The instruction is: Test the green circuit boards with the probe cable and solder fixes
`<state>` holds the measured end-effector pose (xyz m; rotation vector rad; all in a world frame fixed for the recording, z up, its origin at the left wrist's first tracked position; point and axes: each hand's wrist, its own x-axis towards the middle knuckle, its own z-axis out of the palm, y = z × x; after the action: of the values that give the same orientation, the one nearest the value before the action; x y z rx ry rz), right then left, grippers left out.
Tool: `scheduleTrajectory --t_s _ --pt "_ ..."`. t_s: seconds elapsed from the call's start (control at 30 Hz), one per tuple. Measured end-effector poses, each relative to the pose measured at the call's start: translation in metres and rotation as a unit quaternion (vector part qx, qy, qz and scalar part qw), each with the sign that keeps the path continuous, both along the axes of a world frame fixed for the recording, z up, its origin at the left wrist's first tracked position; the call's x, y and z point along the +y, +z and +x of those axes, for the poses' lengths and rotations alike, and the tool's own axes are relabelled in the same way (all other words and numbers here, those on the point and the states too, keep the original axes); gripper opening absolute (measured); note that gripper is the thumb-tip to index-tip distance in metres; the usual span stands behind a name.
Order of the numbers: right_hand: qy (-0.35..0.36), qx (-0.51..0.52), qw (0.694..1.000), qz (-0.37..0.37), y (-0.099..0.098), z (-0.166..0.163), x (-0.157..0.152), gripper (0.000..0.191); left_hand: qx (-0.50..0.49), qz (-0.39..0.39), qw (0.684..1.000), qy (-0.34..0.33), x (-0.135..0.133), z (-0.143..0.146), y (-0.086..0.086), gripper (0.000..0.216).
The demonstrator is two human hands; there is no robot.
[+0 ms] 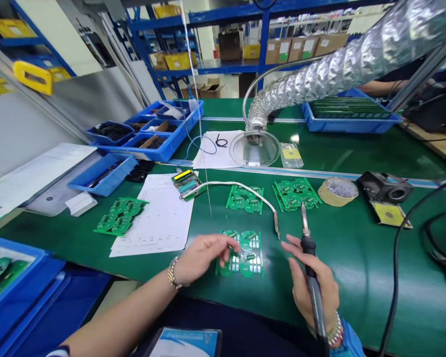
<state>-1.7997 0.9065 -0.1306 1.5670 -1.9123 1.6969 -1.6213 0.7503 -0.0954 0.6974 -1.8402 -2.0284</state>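
Where the green mat fills the lower centre of the frame, item one: panel of circuit boards (247, 254), lying flat, near edge close to the bench front; left hand (202, 255) at its left edge, fingers loosely together and slightly curled, tips resting on the board's surface, pinching nothing; item two: soldering iron (309, 250), lower right of centre, held in the right hand (314, 290), fingers wrapped round the black handle in a pen-like grip, forefinger and thumb stretched forward; tip pointing up-frame over bare mat, just right of the panel and apart from it; item three: white lead with probe end (245, 187), curving across mid-frame, its end lying between panel and iron; items four to six: further panels at centre (245, 199), right of centre (295, 194) and left (119, 214); tape roll (337, 191) and iron stand (384, 187) at right; paper sheet (159, 218) left of centre; fume hood (254, 148) on silver duct (338, 64), upper centre; blue trays (148, 131), upper left. Handling note, as judgement: the panel lies loose, so the left fingertips should press it flat and keep clear of the joint being worked; the iron wants a steep, steady approach from the right, wrist braced on the mat, cable kept off the boards; the hood stands well up-frame of the panel, so working nearer it would serve better.
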Motion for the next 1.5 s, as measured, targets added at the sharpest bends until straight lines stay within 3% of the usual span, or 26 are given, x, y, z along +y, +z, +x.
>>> scheduleTrajectory --t_s 0.1,0.2,0.27,0.37,0.5,0.67,0.77,0.93,1.0,1.07,1.1,1.13,1.17,1.2,1.23,1.3,1.33,1.4,1.5 --pt "0.068 0.009 0.998 0.009 0.009 0.017 -0.007 0.020 0.023 0.092 0.994 -0.063 0.030 0.004 0.001 0.039" --pt "0.114 -0.025 0.993 0.034 0.011 0.035 -0.010 0.021 0.071 0.203 0.976 -0.022 0.034 0.001 0.008 0.038" --pt "0.132 -0.081 0.986 0.063 0.009 0.043 -0.009 0.021 0.095 0.237 0.967 0.014 0.029 0.001 0.013 0.037" --pt "0.143 -0.122 0.980 0.064 0.009 0.047 -0.009 0.025 0.103 0.258 0.959 0.054 0.022 0.002 0.016 0.033" --pt "0.148 -0.058 0.987 0.030 0.016 0.046 -0.014 0.032 0.087 0.299 0.949 0.054 0.022 0.000 0.017 0.031" --pt "0.210 -0.193 0.957 0.061 0.015 0.054 -0.017 0.026 0.102 0.315 0.942 0.058 0.023 -0.003 0.021 0.030" --pt "0.177 -0.213 0.959 0.055 0.013 0.053 -0.014 0.023 0.099 0.288 0.947 0.102 0.013 0.000 0.025 0.030" --pt "0.120 -0.149 0.979 0.077 0.017 0.040 -0.010 0.022 0.085 0.200 0.954 0.205 -0.011 0.010 0.027 0.028" --pt "0.108 -0.111 0.985 0.078 0.018 0.035 -0.009 0.021 0.063 0.126 0.960 0.242 -0.019 0.014 0.026 0.031" --pt "0.087 -0.071 0.991 0.067 0.017 0.033 -0.009 0.023 0.060 -0.067 0.936 0.340 -0.020 0.017 0.027 0.039" --pt "0.079 -0.055 0.994 0.061 0.016 0.033 -0.010 0.023 0.071 -0.210 0.892 0.393 -0.017 0.019 0.027 0.046" --pt "0.075 -0.043 0.995 0.056 0.015 0.033 -0.010 0.024 0.080 -0.361 0.828 0.421 -0.013 0.019 0.028 0.053" --pt "0.076 -0.036 0.995 0.055 0.015 0.034 -0.011 0.024 0.081 -0.496 0.766 0.401 -0.007 0.019 0.028 0.056" --pt "0.082 -0.032 0.995 0.055 0.014 0.035 -0.011 0.023 0.071 -0.600 0.725 0.331 0.001 0.017 0.028 0.054" --pt "0.090 -0.032 0.994 0.056 0.013 0.037 -0.012 0.023 0.050 -0.662 0.713 0.225 0.009 0.014 0.028 0.045" --pt "0.104 -0.036 0.992 0.057 0.011 0.041 -0.013 0.023 0.011 -0.678 0.735 0.016 0.022 0.007 0.025 0.017" --pt "0.110 -0.038 0.991 0.059 0.010 0.041 -0.012 0.024 -0.001 -0.656 0.753 -0.050 0.026 0.004 0.023 0.007" --pt "0.123 -0.040 0.989 0.069 0.007 0.039 -0.011 0.026 -0.010 -0.621 0.778 -0.093 0.026 0.001 0.020 0.012" --pt "0.151 0.010 0.982 0.109 -0.001 0.028 -0.006 0.030 -0.056 -0.600 0.794 -0.082 0.013 0.010 0.014 0.016"
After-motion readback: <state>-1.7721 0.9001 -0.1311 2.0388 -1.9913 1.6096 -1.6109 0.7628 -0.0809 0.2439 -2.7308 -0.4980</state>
